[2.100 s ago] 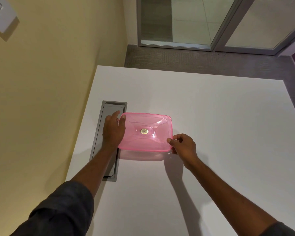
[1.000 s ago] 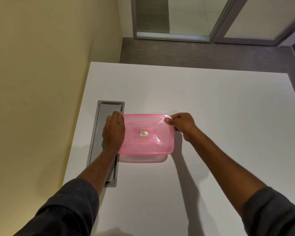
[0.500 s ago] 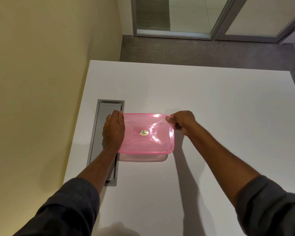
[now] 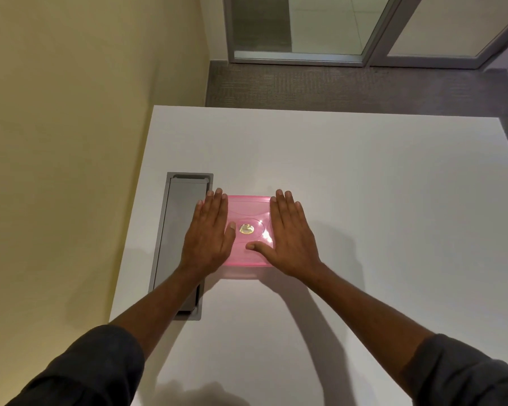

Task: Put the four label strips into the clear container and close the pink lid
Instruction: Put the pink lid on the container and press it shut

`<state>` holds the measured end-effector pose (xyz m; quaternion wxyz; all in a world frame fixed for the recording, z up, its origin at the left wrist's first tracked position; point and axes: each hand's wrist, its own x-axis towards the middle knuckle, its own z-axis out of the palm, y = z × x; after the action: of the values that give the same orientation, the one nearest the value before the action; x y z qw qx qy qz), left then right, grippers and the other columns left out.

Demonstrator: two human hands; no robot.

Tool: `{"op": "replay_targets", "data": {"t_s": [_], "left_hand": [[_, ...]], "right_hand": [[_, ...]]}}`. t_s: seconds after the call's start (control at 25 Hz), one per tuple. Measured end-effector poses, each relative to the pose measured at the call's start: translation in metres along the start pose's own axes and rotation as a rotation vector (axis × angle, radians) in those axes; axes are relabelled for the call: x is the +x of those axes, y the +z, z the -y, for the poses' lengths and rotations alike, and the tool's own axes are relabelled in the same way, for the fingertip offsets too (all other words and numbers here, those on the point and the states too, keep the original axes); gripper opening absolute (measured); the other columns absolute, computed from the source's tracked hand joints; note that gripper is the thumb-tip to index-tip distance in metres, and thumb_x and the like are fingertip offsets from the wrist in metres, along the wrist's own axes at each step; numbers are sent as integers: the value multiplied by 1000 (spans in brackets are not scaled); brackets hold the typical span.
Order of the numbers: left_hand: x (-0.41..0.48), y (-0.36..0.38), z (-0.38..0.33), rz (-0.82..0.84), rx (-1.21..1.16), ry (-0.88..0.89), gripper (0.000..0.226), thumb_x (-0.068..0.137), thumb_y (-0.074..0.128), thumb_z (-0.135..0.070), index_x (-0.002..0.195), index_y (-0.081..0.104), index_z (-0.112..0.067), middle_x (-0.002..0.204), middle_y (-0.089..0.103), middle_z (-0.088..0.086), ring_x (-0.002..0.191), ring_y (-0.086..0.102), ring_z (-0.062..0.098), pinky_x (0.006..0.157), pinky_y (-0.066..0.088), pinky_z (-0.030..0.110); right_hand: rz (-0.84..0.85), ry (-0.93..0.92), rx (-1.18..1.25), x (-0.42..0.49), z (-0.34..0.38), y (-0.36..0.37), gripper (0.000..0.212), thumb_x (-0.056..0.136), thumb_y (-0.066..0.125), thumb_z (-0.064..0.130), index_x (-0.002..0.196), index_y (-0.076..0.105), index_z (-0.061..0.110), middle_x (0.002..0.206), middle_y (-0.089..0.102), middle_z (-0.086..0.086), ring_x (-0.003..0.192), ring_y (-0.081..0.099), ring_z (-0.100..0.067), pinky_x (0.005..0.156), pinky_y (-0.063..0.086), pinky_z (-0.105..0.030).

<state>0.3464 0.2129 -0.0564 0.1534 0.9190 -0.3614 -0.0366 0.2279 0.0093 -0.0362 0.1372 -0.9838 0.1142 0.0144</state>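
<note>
The pink lid (image 4: 248, 212) lies flat on the clear container, whose lower wall (image 4: 239, 275) shows as a pale band under the lid's near edge. A small gold sticker (image 4: 246, 229) marks the lid's middle. My left hand (image 4: 208, 232) rests palm down on the lid's left end, fingers straight and spread. My right hand (image 4: 291, 234) lies flat on the right end, thumb stretched toward the centre. Neither hand grips anything. The label strips are hidden; I cannot see inside the container.
The white table (image 4: 364, 200) carries the container near its left side. A grey recessed cable hatch (image 4: 181, 244) runs along the table's left edge, partly under my left wrist. A yellow wall stands to the left; grey carpet and glass doors lie beyond the far edge.
Both hands have left the lid's corners and edges and now lie flat on top of it. The lid sits level on the container.
</note>
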Motion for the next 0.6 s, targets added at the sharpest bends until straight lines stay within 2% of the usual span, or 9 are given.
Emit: {"op": "replay_targets", "data": {"t_s": [0.32,0.6], "left_hand": [[0,3,2,-40,-37,25,78,106,43,-41,169,14,-4,179,12,13,167,5,25,136,10,48],[-3,-3,-3,-5,28,31,77,108,37,-47,169,14,-6,179,10,12,167,4,25,135,13,50]], "right_hand": [[-32,-23,31,3,-1,5,126,87,44,90,166,3,2,176,-5,-17,164,-9,-32,132,12,-54],[-60,-18,71,0,-1,3,117,92,42,85,167,7,3,177,-1,-14,164,-7,-28,132,13,-52]]}}
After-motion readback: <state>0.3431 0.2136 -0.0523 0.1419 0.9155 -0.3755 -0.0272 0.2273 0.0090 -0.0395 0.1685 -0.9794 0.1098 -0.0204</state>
